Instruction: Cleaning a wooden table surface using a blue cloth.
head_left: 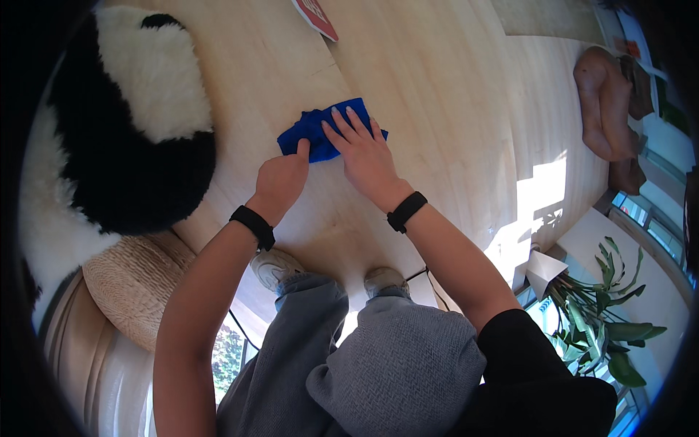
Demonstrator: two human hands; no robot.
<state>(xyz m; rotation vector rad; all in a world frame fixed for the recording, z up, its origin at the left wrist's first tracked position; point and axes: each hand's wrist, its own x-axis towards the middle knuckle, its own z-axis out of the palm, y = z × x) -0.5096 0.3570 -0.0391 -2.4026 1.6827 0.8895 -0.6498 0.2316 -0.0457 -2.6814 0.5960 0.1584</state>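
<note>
A blue cloth (313,127), bunched and folded, lies on the pale wooden floor (437,109) in front of me. My right hand (365,153) rests palm down on the cloth's right part, its fingers spread. The left hand (284,176) is at the cloth's lower left edge, with one finger extended onto the blue fabric and the others curled under, partly hidden. Both wrists wear black bands. Below the hands are my shoes and grey trousers.
At left lies a black and white shaggy rug (164,185), beside a woven pouf (131,284). A red and white flat object (319,19) is at the top. Brown sculpted furniture (603,104) stands at right, above a potted plant (600,306). A dark cable runs near my feet.
</note>
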